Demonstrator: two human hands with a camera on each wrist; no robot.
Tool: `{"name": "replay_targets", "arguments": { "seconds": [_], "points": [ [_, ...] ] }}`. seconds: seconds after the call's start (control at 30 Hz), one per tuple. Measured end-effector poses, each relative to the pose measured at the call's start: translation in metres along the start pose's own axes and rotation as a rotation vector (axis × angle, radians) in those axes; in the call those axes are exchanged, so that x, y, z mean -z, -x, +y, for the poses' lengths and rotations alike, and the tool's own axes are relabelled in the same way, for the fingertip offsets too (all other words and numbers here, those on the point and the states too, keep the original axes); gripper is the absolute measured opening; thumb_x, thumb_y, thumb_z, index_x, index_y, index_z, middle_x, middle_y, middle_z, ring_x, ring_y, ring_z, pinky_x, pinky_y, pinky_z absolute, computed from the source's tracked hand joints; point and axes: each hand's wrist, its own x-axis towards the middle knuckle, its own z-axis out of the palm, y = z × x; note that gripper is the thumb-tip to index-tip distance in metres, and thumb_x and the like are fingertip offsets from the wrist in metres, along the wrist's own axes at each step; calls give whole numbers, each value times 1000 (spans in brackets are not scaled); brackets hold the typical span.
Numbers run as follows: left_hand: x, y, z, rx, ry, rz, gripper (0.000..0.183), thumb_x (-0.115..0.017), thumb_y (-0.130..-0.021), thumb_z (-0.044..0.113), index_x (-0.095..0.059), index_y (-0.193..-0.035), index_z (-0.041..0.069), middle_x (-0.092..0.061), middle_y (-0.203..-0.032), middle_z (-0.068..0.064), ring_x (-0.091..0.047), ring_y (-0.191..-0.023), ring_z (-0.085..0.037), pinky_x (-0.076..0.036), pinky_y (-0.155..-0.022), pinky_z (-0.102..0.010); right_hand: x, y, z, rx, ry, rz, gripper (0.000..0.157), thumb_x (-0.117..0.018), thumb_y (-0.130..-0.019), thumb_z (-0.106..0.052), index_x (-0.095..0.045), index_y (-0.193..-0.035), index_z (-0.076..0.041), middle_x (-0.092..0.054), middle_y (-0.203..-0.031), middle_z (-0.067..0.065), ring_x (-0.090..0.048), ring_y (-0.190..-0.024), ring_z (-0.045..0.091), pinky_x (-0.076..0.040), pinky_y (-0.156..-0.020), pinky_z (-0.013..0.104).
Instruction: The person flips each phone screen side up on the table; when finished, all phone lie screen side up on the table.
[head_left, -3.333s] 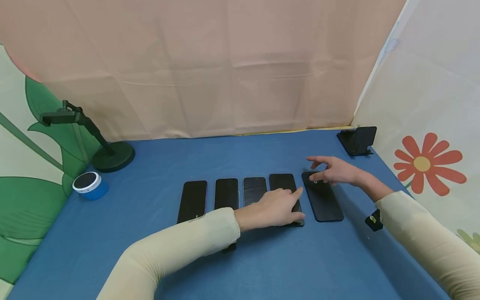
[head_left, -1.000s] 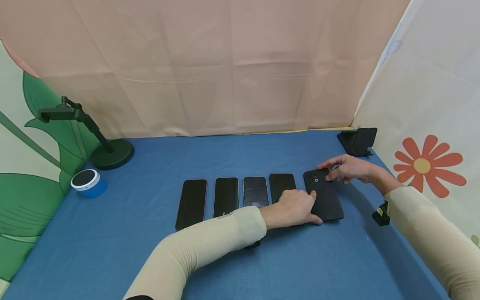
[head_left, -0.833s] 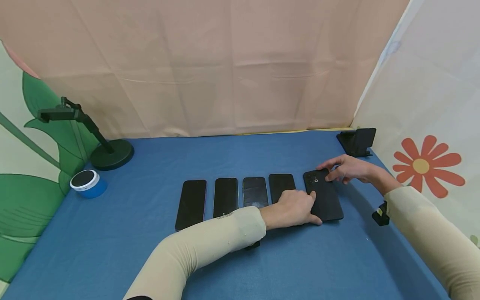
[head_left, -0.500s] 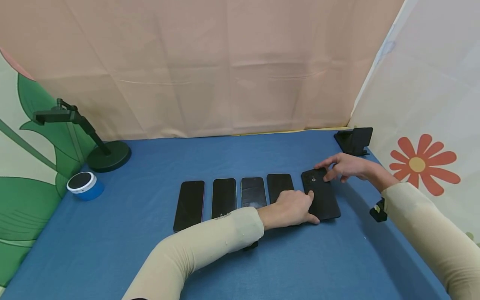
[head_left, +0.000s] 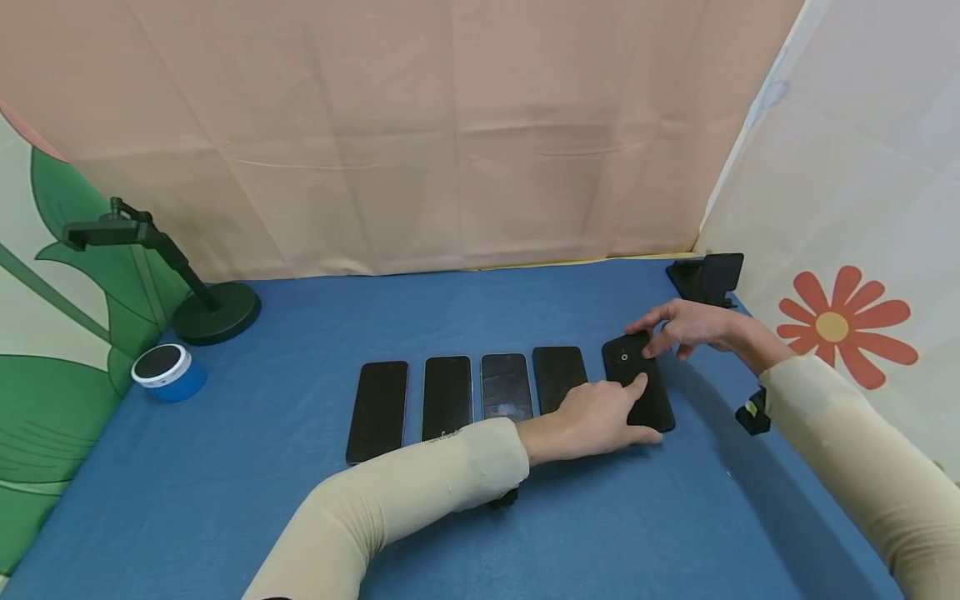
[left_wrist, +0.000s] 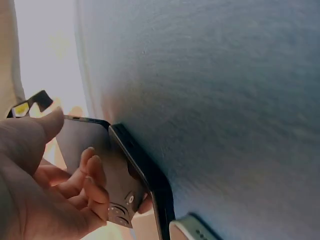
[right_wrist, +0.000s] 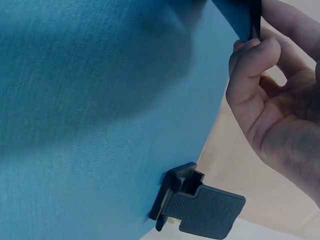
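A black smartphone (head_left: 654, 398), its back and camera end facing up, is at the right end of a row of phones. My right hand (head_left: 688, 327) pinches its far end between thumb and fingers; in the right wrist view a dark phone edge (right_wrist: 255, 20) shows between the fingertips, off the cloth. Over the near left part reaches my left hand (head_left: 588, 421), with index finger and thumb stretched out. In the left wrist view its other fingers curl loosely before the phone's back (left_wrist: 119, 175); whether they touch it I cannot tell. Just left lies another phone (head_left: 558, 373), screen up, partly covered by my left hand.
Three more phones lie screen up to the left: a purple-edged phone (head_left: 378, 408), a middle phone (head_left: 447, 396) and a phone with a marked screen (head_left: 506, 383). A black folding stand (head_left: 708, 279), a dark lamp-like stand (head_left: 213, 310) and a blue-white round tub (head_left: 171, 375) stand farther out.
My left hand has moved right, from the neighbouring phone to the back-up phone. My right hand has gone from hovering to gripping its far end, and the phone has lifted and shifted slightly away.
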Motion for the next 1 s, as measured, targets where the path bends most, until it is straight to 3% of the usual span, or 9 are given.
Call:
{"name": "replay_targets", "arguments": {
  "seconds": [0.23,0.6,1.0],
  "points": [
    [1,-2,7,-40,81,39,83,-57,-93,64,-27,-160,24,-57,-73,10,-53,-53,-3,-42,-47,-20,0,0,-9,5,18,-3,52,-72,-92,-20,-58,-141,-8,-48,-150,20,-45,-74,20,-47,-56,32],
    [1,-3,14,10,160,14,89,-57,-94,63,-17,-162,22,-51,-49,7,-45,-36,-7,-35,-38,-22,1,1,-17,7,27,-29,55,-73,-91,-20,-57,-142,-6,-49,-147,19,-41,-69,17,-44,-56,30],
    [7,-2,14,17,248,-63,85,-56,-99,52,-8,-163,21,-50,-47,5,-44,-34,-10,-33,-35,-20,0,5,-13,40,30,31,62,-73,-92,-27,-51,-147,-7,-55,-136,19,-46,-63,17,-49,-56,31]
  ]
}}
